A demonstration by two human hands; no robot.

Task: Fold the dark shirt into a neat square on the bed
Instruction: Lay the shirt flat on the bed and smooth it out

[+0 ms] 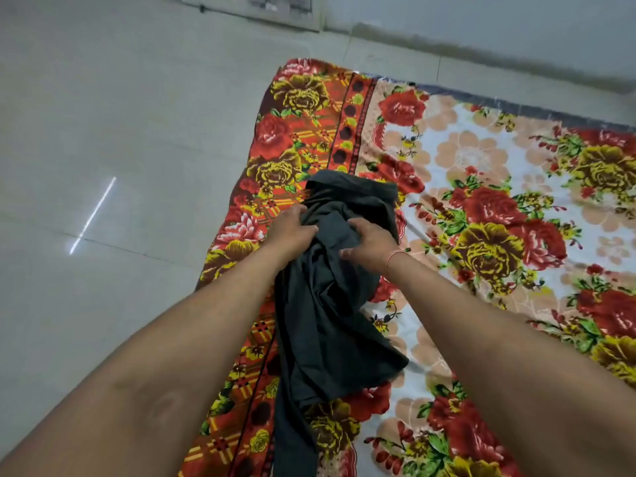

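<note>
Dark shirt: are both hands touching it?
Touching. Head view shows the left hand and right hand both gripping the bunched dark shirt.

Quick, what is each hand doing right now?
The left hand grips the dark shirt, fingers curled into the cloth.
The right hand grips the same shirt.

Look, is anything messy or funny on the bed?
Yes. The dark shirt is crumpled in a wrinkly heap near the edge of the flowery sheet, not flat or square yet. The left hand and right hand both grip its bunched top part.
</note>
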